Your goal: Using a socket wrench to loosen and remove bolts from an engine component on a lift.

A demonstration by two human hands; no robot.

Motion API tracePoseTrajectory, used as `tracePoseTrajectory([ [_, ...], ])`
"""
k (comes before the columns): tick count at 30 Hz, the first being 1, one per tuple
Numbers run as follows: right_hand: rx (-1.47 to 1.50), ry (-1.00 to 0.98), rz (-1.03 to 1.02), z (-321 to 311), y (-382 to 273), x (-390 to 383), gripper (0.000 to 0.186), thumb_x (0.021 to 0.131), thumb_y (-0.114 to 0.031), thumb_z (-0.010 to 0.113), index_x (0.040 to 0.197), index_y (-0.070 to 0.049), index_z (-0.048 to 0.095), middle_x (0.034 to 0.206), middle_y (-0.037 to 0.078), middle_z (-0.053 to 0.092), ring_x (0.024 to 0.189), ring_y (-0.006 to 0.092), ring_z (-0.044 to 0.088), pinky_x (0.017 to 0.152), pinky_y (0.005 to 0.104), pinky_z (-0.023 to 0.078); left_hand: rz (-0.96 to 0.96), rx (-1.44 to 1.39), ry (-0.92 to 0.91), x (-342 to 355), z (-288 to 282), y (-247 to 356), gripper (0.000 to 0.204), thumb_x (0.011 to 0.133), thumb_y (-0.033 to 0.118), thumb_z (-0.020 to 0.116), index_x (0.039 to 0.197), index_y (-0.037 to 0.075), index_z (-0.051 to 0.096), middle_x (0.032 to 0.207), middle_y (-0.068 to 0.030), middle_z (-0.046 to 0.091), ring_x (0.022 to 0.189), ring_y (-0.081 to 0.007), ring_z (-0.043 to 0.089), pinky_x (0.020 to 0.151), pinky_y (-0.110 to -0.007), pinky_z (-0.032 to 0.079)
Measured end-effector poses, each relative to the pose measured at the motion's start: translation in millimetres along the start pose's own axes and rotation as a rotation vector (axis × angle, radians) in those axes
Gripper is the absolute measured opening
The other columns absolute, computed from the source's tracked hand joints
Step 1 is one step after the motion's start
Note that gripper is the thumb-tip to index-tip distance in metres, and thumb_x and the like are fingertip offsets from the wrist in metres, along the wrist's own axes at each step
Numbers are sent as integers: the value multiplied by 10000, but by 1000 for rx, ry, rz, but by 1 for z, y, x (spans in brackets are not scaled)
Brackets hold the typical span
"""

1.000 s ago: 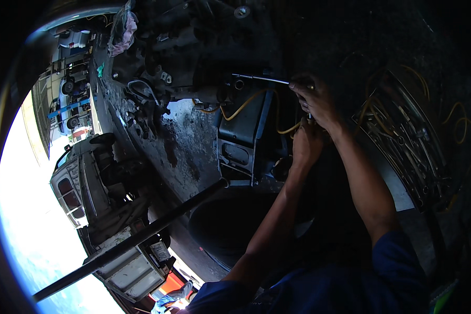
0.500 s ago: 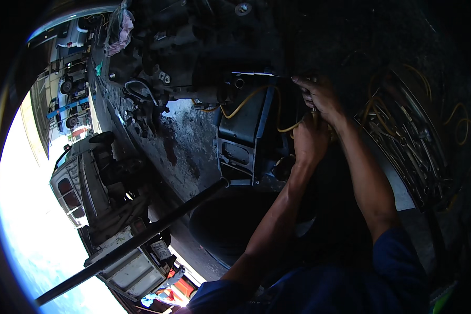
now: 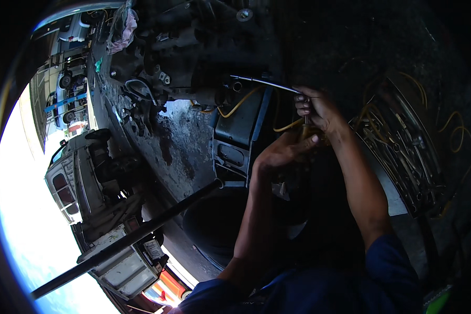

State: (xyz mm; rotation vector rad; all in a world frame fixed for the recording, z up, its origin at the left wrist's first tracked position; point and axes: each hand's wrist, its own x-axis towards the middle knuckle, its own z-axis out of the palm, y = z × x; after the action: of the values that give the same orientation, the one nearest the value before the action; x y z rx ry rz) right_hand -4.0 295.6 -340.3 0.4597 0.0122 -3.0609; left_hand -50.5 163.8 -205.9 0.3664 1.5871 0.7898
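Right hand (image 3: 319, 107) has a closed grip on a metal rod (image 3: 264, 82) by the yellow wires (image 3: 239, 104). Left hand (image 3: 285, 152) sits just below, can't tell its grip.

left hand (image 3: 283, 152) raised, fingers extended | right hand (image 3: 319, 109) raised; fist curled

Single head view, close overhead.
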Motion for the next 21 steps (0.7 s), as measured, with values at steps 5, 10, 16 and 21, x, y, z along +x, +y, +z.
tracePoseTrajectory([
  [5, -1325, 328, -546, 71, 29, 8, 220, 886, -179, 625, 1026, -10, 614, 660, 36, 558, 578, 92, 519, 526, 257, 437, 391, 553, 407, 5, -10, -37, 476, 845, 308, 612, 1086, -92, 522, 948, -260, 638, 928, -417, 614, 770, -454, 482],
  [10, -1013, 341, -426, 62, 22, -6, 173, 859, -149, 646, 948, 0, 648, 706, 35, 584, 611, 102, 533, 566, 257, 443, 514, 440, 654, 28, 20, -50, 476, 865, 287, 569, 1180, -65, 511, 1006, -279, 624, 1002, -429, 583, 823, -444, 466],
  [16, -724, 521, -333, 55, 39, -65, 180, 848, -136, 603, 931, 8, 670, 767, 39, 621, 677, 124, 564, 586, 233, 439, 296, 455, 506, -7, 46, -46, 474, 915, 335, 493, 1240, -10, 497, 1014, -299, 608, 979, -456, 566, 815, -472, 464],
  [21, -984, 425, -211, 43, 56, -91, 187, 848, -143, 584, 882, 30, 645, 679, 66, 602, 516, 145, 548, 502, 258, 415, 301, 641, 775, -21, 78, -72, 403, 914, 379, 493, 991, 0, 606, 833, -261, 637, 814, -426, 621, 699, -505, 494],
])
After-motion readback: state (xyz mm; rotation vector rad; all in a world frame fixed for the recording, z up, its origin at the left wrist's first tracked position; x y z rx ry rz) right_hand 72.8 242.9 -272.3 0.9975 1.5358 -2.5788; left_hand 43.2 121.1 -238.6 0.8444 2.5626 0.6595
